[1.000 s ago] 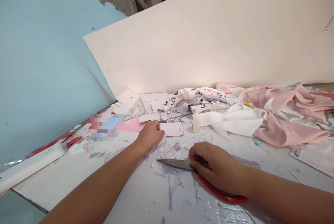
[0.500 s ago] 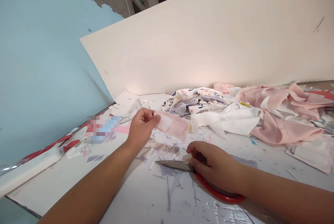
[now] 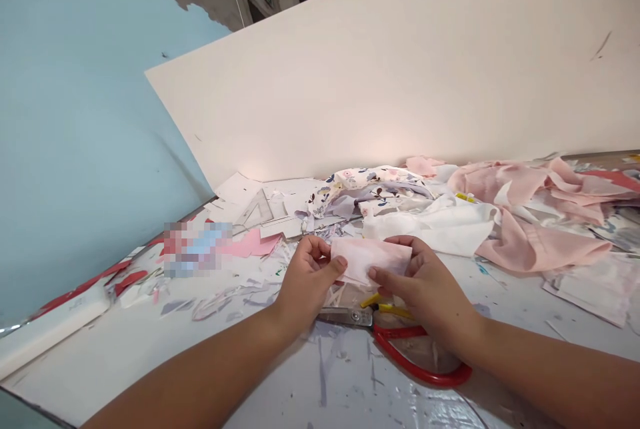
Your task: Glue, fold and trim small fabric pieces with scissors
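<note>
nearest, a pair of scissors (image 3: pixel 423 374) with red handles lies on the paint-marked white table (image 3: pixel 280 382), its blade tips hidden by the left hand (image 3: pixel 311 279). a yellow thing (image 3: pixel 393 310), partly hidden, sits just by the right hand (image 3: pixel 433 289). above these, the pale pink piece (image 3: pixel 371 260) is stretched between the two hands: left fingers and thumb pinch its left end, right fingers and thumb grip its right end. pink paper (image 3: pixel 253 243) and thin scraps (image 3: pixel 225 299) lie to the left. beyond are a clear set square (image 3: pixel 259 208), white cloth (image 3: pixel 433 226), pink cloth (image 3: pixel 545 242) and floral cloth (image 3: pixel 370 179), and behind them a large cream board (image 3: pixel 390 69).
</note>
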Demonstrator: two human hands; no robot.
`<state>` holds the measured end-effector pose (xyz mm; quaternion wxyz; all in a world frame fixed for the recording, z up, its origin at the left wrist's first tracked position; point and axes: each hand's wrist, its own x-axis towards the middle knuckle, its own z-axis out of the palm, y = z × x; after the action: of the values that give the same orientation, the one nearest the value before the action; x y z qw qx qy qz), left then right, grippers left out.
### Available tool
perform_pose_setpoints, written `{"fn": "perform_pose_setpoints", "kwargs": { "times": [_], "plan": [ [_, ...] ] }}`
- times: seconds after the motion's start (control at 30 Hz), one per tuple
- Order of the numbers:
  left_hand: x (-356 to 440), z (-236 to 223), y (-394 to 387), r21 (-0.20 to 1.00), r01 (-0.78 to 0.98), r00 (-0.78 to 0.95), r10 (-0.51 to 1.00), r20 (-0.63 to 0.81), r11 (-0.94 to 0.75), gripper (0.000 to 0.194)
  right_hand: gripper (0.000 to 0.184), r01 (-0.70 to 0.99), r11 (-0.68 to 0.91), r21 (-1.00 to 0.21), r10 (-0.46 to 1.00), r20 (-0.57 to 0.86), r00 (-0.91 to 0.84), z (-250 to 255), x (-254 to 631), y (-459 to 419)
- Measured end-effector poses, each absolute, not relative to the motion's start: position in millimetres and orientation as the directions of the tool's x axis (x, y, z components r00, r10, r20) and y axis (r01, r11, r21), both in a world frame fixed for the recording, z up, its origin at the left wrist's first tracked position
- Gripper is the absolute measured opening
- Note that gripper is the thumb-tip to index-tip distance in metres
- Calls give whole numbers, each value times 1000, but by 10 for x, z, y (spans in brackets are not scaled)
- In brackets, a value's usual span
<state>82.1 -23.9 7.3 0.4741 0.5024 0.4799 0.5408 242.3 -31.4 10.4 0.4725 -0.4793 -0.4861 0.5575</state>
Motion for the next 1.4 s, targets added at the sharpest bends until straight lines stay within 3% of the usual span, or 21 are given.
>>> {"fn": "perform_pose_setpoints", "kwargs": {
  "times": [0.13,0.27,0.5,0.87,1.1,1.4],
  "plan": [
    [793,70,-223,1000,-15,52,999,-16,17,36,47,13,-56,-998,997,-56,-55,99,2438,-302],
    [773,51,-205,997,72,56,998,-39,35,33,46,31,-25,-999,999,-26,-33,98,2430,-307],
    [769,42,-199,996,49,53,995,-81,78,30,44,122,-1,-992,999,5,51,48,2437,-282],
    [797,-16,-216,999,-14,62,998,-32,33,30,44,152,4,-988,998,13,55,15,2450,-265],
    [795,-43,-198,1000,19,-6,1000,-20,20,28,63,213,20,-977,998,32,54,-11,2423,-283],
    [800,-53,-238,999,-14,64,997,-39,40,28,53,266,12,-964,991,46,122,-6,2420,-274]
  ]
}}
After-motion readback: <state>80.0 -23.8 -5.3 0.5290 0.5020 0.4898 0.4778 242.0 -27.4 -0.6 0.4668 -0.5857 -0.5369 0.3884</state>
